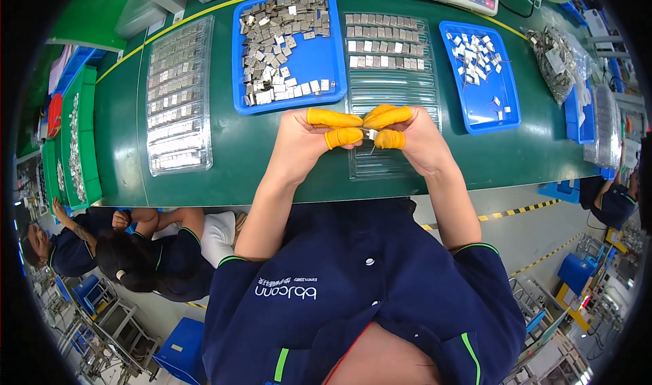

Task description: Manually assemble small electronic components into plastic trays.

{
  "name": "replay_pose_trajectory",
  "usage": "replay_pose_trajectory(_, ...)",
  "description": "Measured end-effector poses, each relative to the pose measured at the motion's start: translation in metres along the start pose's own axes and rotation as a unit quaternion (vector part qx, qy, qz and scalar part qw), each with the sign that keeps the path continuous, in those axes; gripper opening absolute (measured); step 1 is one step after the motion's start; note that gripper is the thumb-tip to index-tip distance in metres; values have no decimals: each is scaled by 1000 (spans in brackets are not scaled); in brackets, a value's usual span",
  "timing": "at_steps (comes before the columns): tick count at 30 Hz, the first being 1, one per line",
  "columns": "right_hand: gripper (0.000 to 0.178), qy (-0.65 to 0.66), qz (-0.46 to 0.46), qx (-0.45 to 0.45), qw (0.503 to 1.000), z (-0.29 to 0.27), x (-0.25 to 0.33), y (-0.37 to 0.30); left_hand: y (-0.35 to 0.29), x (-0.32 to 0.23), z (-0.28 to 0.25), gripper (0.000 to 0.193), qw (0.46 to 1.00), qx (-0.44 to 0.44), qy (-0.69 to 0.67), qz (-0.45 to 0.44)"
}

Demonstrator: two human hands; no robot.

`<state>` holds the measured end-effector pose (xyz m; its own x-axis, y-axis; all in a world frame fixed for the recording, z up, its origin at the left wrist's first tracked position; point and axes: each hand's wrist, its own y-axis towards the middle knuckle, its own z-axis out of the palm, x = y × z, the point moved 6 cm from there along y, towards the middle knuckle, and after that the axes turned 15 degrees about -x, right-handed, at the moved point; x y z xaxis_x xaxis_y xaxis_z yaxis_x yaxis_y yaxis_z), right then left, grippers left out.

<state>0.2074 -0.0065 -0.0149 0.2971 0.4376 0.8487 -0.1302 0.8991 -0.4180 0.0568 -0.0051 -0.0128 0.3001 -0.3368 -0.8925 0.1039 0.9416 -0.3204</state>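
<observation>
Connector pinched just where your left hand and right hand meet, yellow covers on both, poised above the near half of the clear tray on the green worktop! You look to be in a fitting or checking step, though those covers hide the fine detail. The next move, I'd judge, calls for a steady double grip and true alignment before either hand lets go.

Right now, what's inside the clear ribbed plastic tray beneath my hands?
The tray holds four rows of small rectangular silver and white parts at its far end, then bare grooves. Your left hand and right hand hide part; anything there can't be seen.
</observation>
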Motion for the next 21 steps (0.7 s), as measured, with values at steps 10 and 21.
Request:
replay_pose_trajectory(10,15,-155,-183,-79,968,10,18,3,6,14,-6,24,994,-35,-95,-42)
replay_pose_trajectory(21,14,-536,-517,-198,638,10,30,38,13,-25,-49,19,909,-252,188,272)
